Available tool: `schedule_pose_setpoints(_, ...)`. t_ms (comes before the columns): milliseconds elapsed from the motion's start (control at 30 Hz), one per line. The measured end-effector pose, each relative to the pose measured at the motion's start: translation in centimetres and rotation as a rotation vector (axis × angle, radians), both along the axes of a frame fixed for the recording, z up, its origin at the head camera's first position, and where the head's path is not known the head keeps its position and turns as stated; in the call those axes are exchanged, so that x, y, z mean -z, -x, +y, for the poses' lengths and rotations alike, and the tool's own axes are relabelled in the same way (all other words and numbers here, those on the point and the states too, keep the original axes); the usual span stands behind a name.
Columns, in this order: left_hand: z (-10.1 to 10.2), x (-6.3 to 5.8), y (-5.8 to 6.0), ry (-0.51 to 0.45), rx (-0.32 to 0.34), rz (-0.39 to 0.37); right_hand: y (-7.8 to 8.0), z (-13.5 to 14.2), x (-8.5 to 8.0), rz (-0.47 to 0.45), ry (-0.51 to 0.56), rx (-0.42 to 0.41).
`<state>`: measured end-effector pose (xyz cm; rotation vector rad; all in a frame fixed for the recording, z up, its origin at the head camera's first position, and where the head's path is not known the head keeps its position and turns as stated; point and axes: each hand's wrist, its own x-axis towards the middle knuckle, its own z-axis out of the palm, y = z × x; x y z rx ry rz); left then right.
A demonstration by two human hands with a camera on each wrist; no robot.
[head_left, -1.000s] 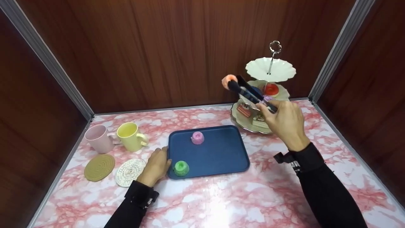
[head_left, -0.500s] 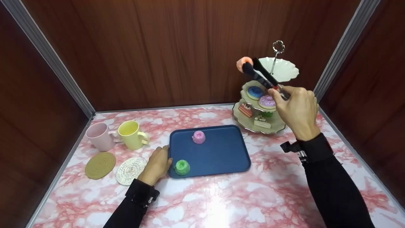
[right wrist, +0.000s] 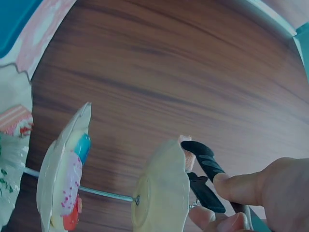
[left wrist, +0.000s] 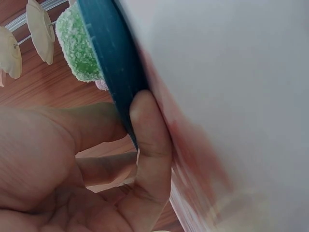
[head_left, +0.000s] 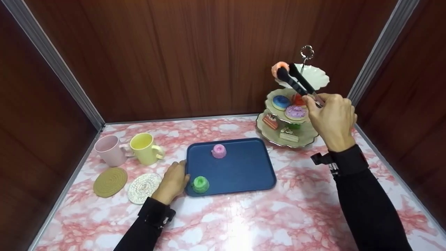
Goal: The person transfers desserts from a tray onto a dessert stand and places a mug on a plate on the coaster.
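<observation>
My right hand (head_left: 332,120) grips black-tipped tongs (head_left: 306,85) that point up and to the left, over the top tier of a three-tier cake stand (head_left: 318,76). At the tongs' tips is a small orange toy cake (head_left: 279,69); in the right wrist view it overlaps the top plate's rim. My left hand (head_left: 172,181) pinches the left edge of a blue tray (head_left: 240,170), the thumb at its side close to the table. On the tray sit a pink toy cake (head_left: 218,151) at the back and a green toy cake (head_left: 200,184) near my left hand.
The middle tier carries a blue donut (head_left: 281,101), a purple donut (head_left: 295,112) and a red one; cake slices (head_left: 289,134) lie on the bottom tier. Left stand a pink mug (head_left: 110,150) and a yellow mug (head_left: 144,149), with an olive coaster (head_left: 110,182) and a white coaster (head_left: 142,189) in front.
My right hand has moved right and up with the tongs and the orange toy cake, from left of the stand to its top tier. The left hand stays at the tray.
</observation>
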<state>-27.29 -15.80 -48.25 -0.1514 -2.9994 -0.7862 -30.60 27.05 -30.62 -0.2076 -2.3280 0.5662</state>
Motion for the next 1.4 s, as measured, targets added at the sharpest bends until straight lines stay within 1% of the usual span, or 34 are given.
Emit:
schedule_pose_setpoints(133, 0.0, 0.0, 0.0, -0.003, 0.001, -0.007, 0.1, 0.3, -0.1, -0.020, -0.018, 0.034)
schedule_pose_setpoints(300, 0.0, 0.0, -0.1, -0.007, -0.004, -0.018, 0.1, 0.4, -0.2, -0.027, -0.037, 0.052)
schedule_pose_setpoints(533, 0.0, 0.1, 0.0, 0.006, -0.010, 0.003, 0.0, 0.1, -0.8, -0.068, -0.044, 0.079)
schedule_pose_setpoints(667, 0.1, 0.1, 0.0, -0.002, -0.021, -0.013, -0.1, -0.4, -1.0, -0.098, -0.047, 0.095)
schedule_pose_setpoints(800, 0.1, 0.1, 0.1, 0.001, -0.021, -0.028, -0.2, -0.7, -1.1, -0.108, -0.049, 0.107)
schedule_pose_setpoints(1000, 0.1, 0.0, 0.0, -0.001, -0.009, -0.011, -0.3, -0.8, -1.0, -0.093, -0.057, 0.108)
schedule_pose_setpoints(1167, 0.0, 0.0, 0.0, 0.010, 0.005, 0.011, -0.5, -0.9, -0.4, -0.073, -0.053, 0.072)
schedule_pose_setpoints(1267, 0.0, -0.1, 0.0, 0.017, 0.009, 0.011, -0.7, -1.2, 0.3, -0.024, -0.061, 0.048)
schedule_pose_setpoints(1400, 0.1, -0.2, -0.1, 0.024, 0.005, -0.018, -1.0, -1.8, 1.4, 0.067, -0.073, 0.015)
